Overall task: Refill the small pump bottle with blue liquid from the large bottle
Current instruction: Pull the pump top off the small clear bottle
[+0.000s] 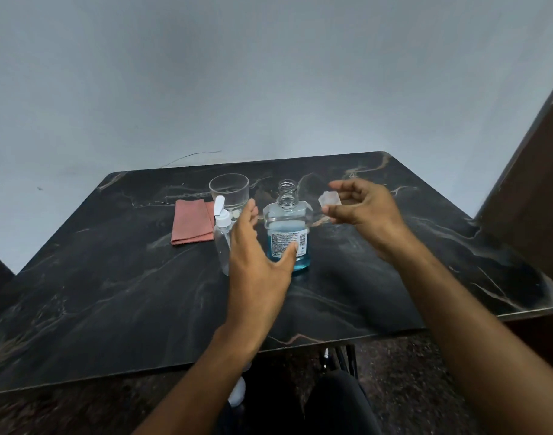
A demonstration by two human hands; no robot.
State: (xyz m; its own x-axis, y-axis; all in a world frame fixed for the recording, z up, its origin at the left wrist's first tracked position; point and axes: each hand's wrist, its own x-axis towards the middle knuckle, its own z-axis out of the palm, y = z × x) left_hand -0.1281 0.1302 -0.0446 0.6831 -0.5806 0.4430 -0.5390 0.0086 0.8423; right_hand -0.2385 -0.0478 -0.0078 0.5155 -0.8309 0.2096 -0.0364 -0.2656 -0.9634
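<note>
Your right hand (364, 205) pinches the clear cap (330, 199), right of the uncapped large bottle (287, 227). Your left hand (256, 262), fingers spread, reaches between it and the small pump bottle (222, 233) on the worktop (112, 293).

Only 1 view is given, from a camera worn on the person's head. It looks forward and steeply down over the near edge of the dark marbled table (378, 277), with both forearms entering from the bottom of the frame and reaching away from the lens. The wide-angle lens bends the table's edges and the grey wall (237, 73) behind it. The large bottle (287, 233) stands near the frame's centre, within arm's reach of the camera; the left hand (256, 255) sits just in front of it and the right hand (359, 204) just right of it. Below the table's near edge, the person's dark-clothed lap and the floor show.
</note>
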